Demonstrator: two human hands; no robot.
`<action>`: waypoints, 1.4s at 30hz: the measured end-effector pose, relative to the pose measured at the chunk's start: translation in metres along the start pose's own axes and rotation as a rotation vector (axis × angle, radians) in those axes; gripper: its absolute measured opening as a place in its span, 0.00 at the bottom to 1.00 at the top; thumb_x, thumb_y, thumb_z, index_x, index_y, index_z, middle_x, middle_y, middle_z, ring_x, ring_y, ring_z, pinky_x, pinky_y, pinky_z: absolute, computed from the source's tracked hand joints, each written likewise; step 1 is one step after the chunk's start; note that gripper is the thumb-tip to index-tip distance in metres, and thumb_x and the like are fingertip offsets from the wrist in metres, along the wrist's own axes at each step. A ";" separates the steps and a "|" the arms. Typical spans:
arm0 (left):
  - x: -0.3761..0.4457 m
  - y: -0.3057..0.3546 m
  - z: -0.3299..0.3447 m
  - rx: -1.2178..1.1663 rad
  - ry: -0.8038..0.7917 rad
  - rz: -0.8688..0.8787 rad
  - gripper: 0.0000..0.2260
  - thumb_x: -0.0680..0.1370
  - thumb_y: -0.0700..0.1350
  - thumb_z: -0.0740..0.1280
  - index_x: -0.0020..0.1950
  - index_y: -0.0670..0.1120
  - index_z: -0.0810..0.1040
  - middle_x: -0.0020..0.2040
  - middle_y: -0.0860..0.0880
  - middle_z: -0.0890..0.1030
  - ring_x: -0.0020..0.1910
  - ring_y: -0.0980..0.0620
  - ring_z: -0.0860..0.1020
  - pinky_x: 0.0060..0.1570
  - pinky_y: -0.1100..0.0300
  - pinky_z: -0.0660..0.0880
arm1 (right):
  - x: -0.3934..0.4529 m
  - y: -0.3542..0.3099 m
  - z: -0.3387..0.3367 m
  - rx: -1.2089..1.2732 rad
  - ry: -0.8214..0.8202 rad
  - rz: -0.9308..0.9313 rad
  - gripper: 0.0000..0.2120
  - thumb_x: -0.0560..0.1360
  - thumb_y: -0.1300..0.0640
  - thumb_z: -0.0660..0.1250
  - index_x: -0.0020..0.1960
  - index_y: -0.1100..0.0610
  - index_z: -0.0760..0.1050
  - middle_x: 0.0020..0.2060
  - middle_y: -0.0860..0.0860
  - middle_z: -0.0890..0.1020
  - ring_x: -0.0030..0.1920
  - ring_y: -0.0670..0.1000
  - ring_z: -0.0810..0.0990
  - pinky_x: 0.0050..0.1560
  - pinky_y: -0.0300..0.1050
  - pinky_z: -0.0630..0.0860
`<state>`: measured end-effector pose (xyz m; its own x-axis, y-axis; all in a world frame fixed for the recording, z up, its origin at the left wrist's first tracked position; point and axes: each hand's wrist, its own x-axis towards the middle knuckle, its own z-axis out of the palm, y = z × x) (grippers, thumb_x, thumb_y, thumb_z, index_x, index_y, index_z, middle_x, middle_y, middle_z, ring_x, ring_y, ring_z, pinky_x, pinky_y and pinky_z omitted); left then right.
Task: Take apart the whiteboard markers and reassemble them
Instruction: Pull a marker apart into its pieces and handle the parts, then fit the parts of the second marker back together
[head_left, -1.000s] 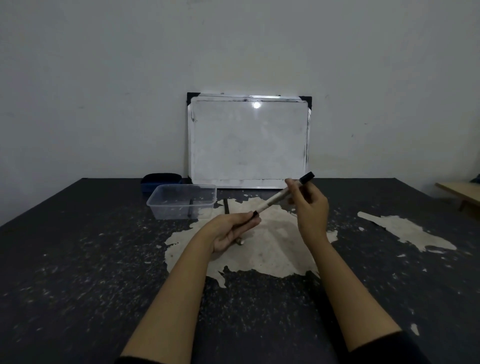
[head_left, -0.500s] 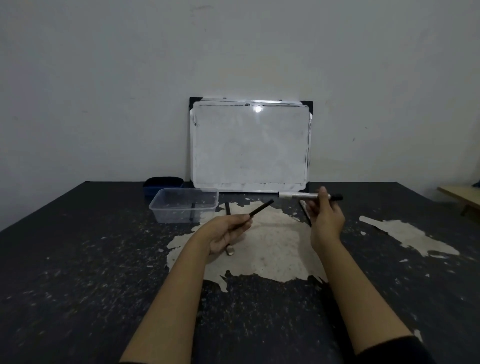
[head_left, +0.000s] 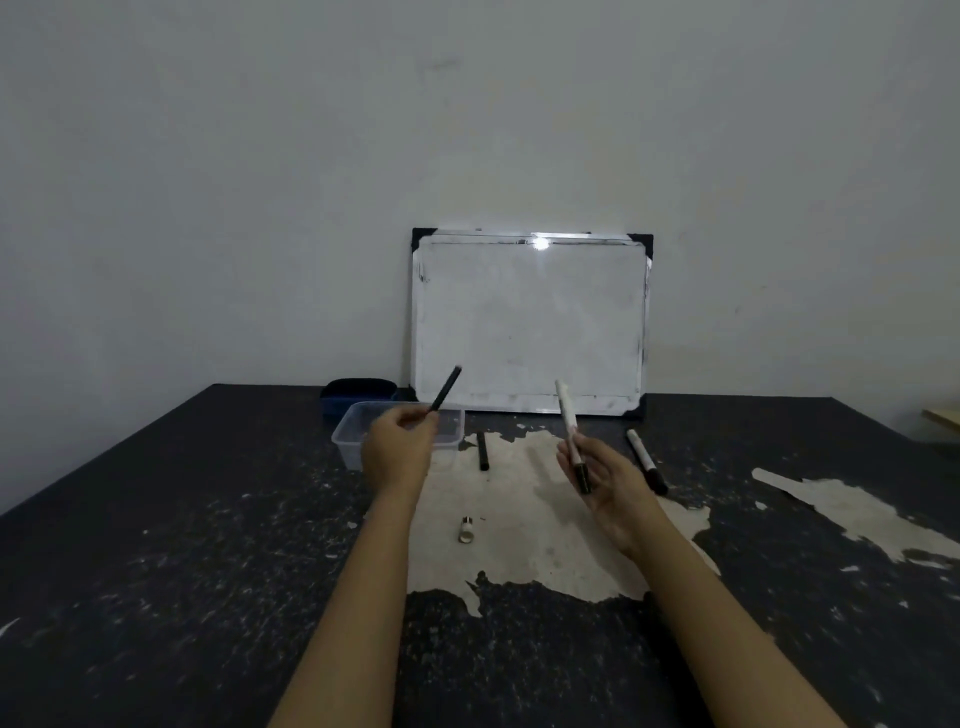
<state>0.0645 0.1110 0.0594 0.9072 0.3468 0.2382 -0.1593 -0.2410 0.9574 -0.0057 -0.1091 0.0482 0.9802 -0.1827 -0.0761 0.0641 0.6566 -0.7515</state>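
Observation:
My left hand (head_left: 397, 449) pinches a thin black ink stick (head_left: 447, 388) by its lower end, tilted up to the right. My right hand (head_left: 605, 480) holds a white marker barrel (head_left: 567, 421) with a black cap end near my palm, its open end pointing up. A second black stick (head_left: 483, 451) lies on the table between my hands. A whole marker (head_left: 644, 460) lies just right of my right hand. A small white end plug (head_left: 466, 529) rests on the worn pale patch in front of me.
A clear plastic tub (head_left: 348, 441) stands behind my left hand, with a dark blue eraser box (head_left: 358, 391) beyond it. A whiteboard (head_left: 530, 322) leans on the wall. The dark table (head_left: 182, 545) has peeled pale patches (head_left: 852, 512).
The black stick has come out of the barrel. My left hand lifted it up and left; my right hand swung the barrel from level to upright.

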 end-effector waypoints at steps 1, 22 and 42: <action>0.004 -0.002 -0.006 0.135 0.101 0.027 0.08 0.74 0.47 0.72 0.52 0.48 0.85 0.49 0.46 0.84 0.44 0.51 0.78 0.37 0.60 0.78 | 0.001 0.002 0.000 -0.007 -0.005 0.004 0.09 0.75 0.64 0.69 0.53 0.69 0.79 0.45 0.60 0.84 0.46 0.53 0.84 0.45 0.41 0.84; 0.023 -0.022 -0.011 0.615 0.216 -0.003 0.17 0.72 0.55 0.72 0.50 0.42 0.84 0.57 0.42 0.78 0.58 0.42 0.69 0.57 0.48 0.73 | 0.002 0.009 0.004 -0.119 -0.074 -0.004 0.16 0.74 0.64 0.71 0.58 0.72 0.77 0.49 0.61 0.82 0.48 0.54 0.84 0.49 0.44 0.84; -0.030 -0.003 -0.004 -0.136 -0.166 0.072 0.09 0.77 0.54 0.67 0.46 0.49 0.81 0.45 0.49 0.83 0.44 0.52 0.79 0.40 0.63 0.74 | 0.002 0.050 0.024 -0.872 -0.116 -0.322 0.07 0.75 0.57 0.73 0.51 0.58 0.83 0.44 0.53 0.86 0.45 0.51 0.85 0.41 0.36 0.82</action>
<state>0.0366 0.1048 0.0499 0.9416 0.1760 0.2870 -0.2666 -0.1311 0.9549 0.0039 -0.0596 0.0263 0.9553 -0.1550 0.2518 0.2188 -0.2020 -0.9546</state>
